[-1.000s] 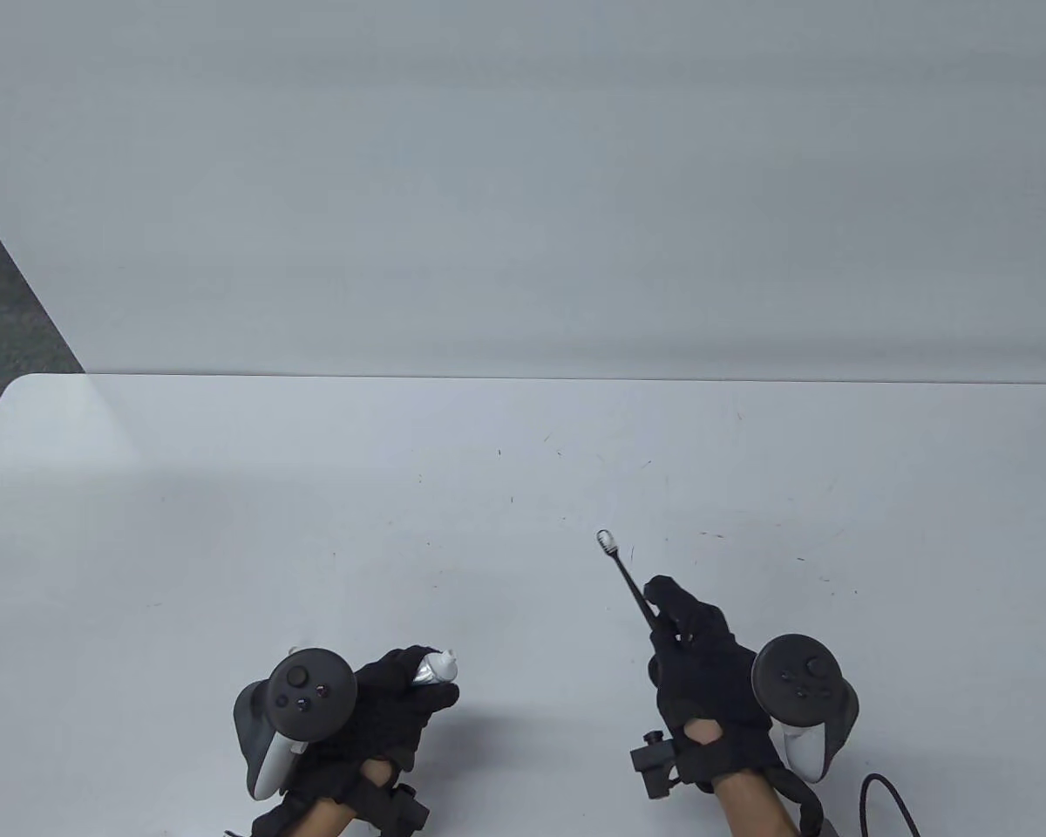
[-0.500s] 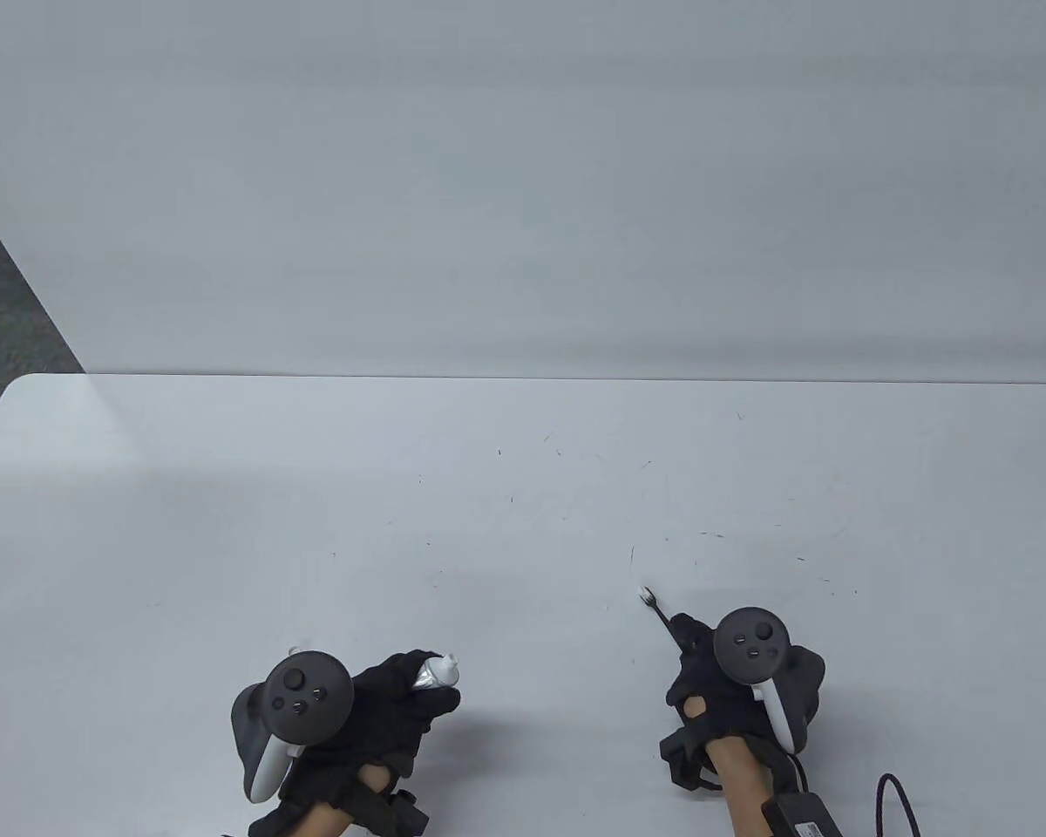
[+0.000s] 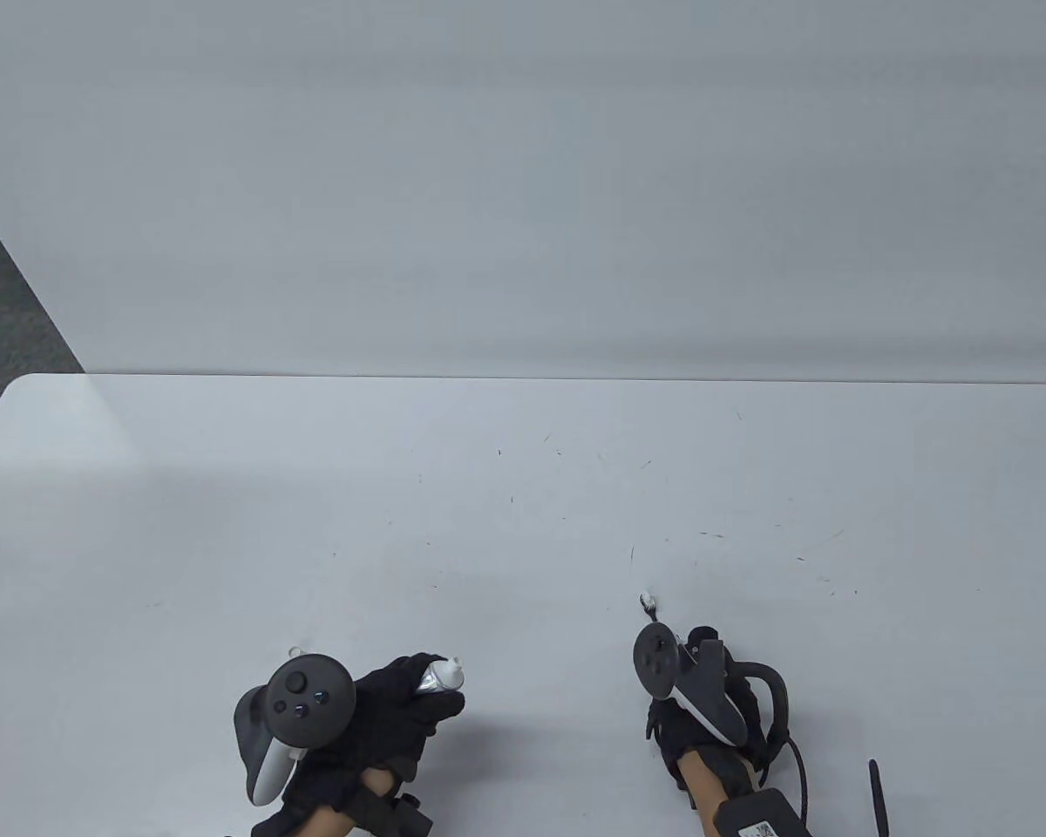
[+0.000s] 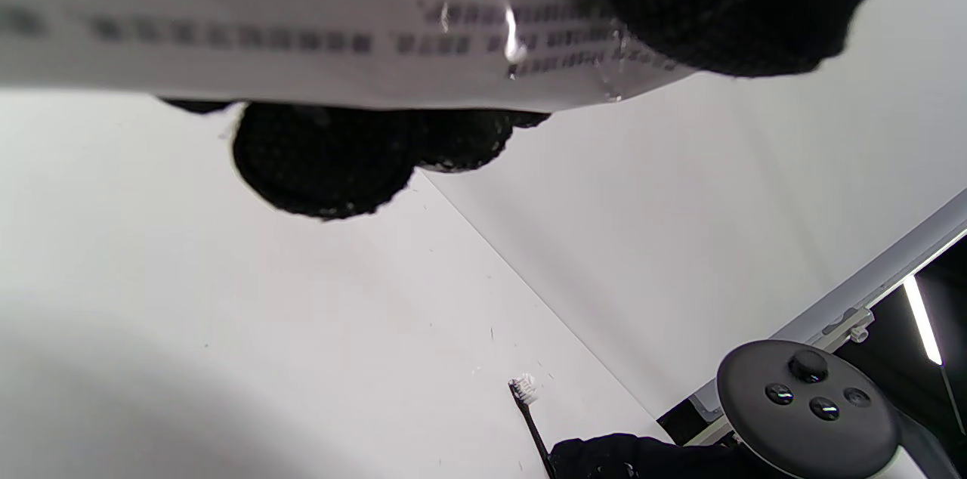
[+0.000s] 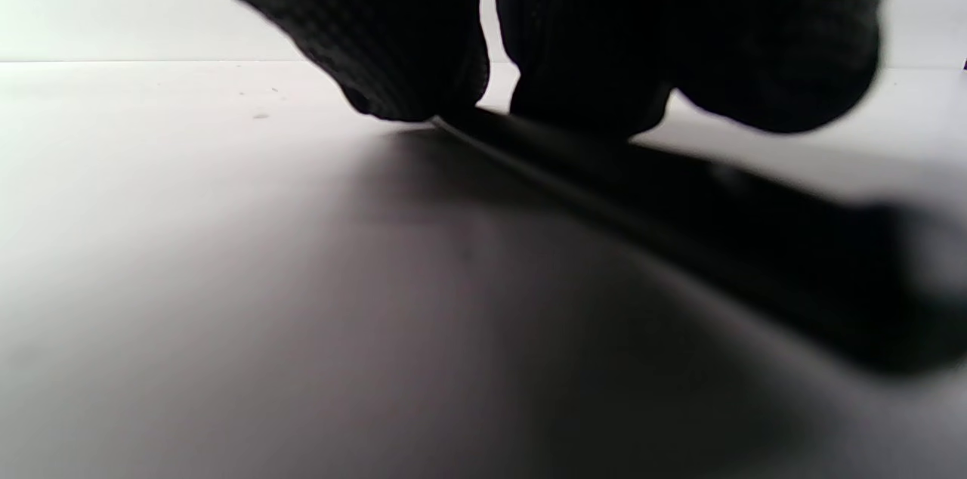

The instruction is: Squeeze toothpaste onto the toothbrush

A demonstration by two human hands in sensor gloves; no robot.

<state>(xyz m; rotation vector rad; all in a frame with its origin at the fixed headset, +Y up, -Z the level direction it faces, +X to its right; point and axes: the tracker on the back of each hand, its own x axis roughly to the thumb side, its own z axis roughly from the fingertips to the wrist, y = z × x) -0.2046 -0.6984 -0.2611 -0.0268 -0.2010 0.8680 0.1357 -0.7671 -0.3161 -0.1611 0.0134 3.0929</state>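
**Brush and tube in hand, not yet brought together**

The left hand (image 3: 383, 711) gripped the toothpaste tube (image 3: 438, 676), its fingers wrapped round the body so that only the white nozzle end stuck out beyond them, pointing away from the person and a little toward the right hand. In the left wrist view the tube's printed side crossed the top of the picture with gloved fingertips (image 4: 325, 162) curled under it. Whether a cap sat on the nozzle was too small to tell.

The right hand (image 3: 706, 697) held the toothbrush (image 3: 648, 603) by its dark handle — the right wrist view showed the fingers (image 5: 393, 33) closed down on the handle, low over the counter (image 3: 523, 488). The bristle head poked out just ahead of that hand, on its far side, and the left wrist view caught it standing clear of the counter.

The two things lay well apart, each close to its own hand, and no paste showed on the bristles. By my reading the step in hand was the approach — both items were secured, the squeeze not begun. The next move would call for bringing nozzle and bristles together, bristles turned up, the nozzle just above them, then a gentle press on the tube.
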